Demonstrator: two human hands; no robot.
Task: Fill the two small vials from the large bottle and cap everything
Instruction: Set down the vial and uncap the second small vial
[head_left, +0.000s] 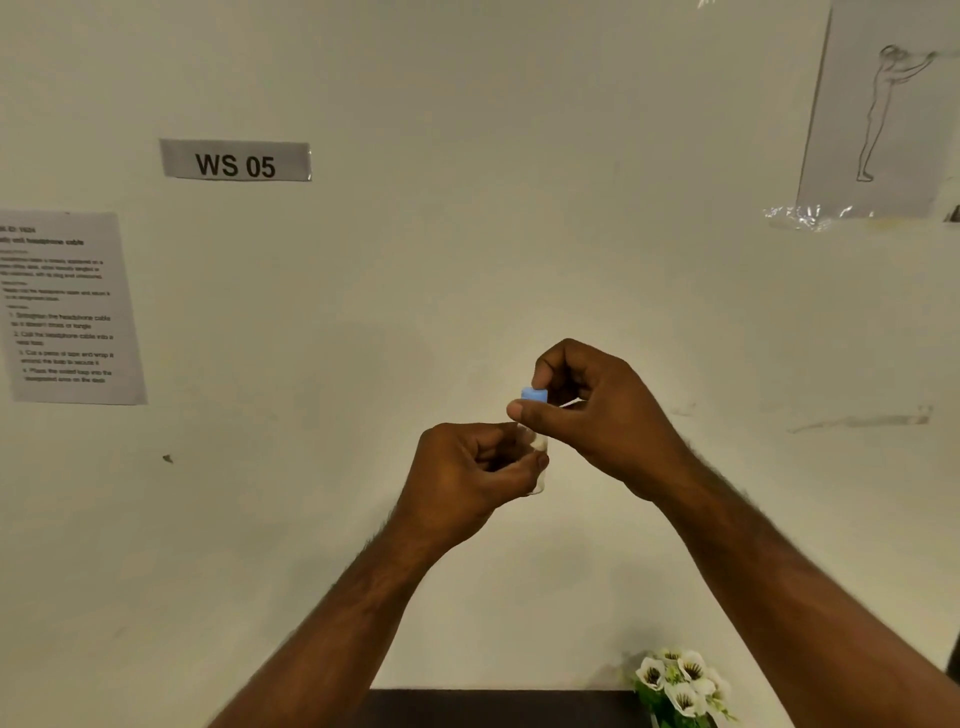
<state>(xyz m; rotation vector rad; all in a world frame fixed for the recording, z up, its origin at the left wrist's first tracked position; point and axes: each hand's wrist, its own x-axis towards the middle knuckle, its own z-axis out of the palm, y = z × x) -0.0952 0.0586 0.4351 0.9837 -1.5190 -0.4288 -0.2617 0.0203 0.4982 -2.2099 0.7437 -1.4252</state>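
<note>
Both hands are raised in front of the wall. My left hand (467, 475) is closed around a small clear vial (539, 446), of which only slivers show between the fingers. My right hand (582, 410) pinches a small blue cap (534, 395) between thumb and forefinger, directly above the vial's top. Whether the cap touches the vial's neck is hidden by my thumb. The large bottle and the other vial are out of view.
A dark table edge (493, 709) shows at the bottom, with white artificial flowers (680, 686) at its right. On the wall hang a "WS 05" label (236, 161), an instruction sheet (67, 306) and a figure drawing (883, 114).
</note>
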